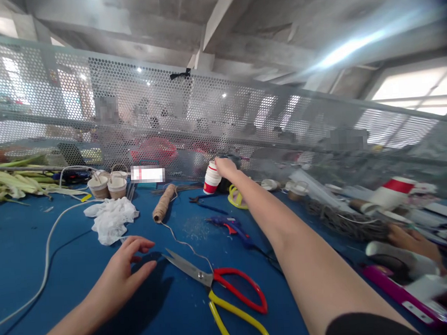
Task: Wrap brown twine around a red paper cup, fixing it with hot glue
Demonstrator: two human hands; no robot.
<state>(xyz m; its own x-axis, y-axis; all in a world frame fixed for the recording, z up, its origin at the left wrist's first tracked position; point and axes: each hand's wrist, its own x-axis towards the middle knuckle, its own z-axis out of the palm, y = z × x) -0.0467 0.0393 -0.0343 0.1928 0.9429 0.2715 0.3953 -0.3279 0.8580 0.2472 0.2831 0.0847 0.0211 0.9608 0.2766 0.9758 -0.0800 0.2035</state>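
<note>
- Far left on my feed, pale green husks lie on the blue desk, with a white cable curving down toward me.
- Next come two small cups wrapped in brown, side by side, and a crumpled white cloth just in front of them.
- My left hand is nearer me, empty, thumb and fingers spread apart, close to the tips of the scissors.
- The twine roll lies beyond it, its loose strand trailing to the scissors, which have one red and one yellow handle.
- Toward the back, the stack of paper cups stands near the perforated screen; my right hand is at its top, but I cannot tell how tightly the fingers close.
- Nearer me lies a blue glue gun; a yellow roll sits beside my forearm.
- At right, I see grey cord and a co-worker's hand.
</note>
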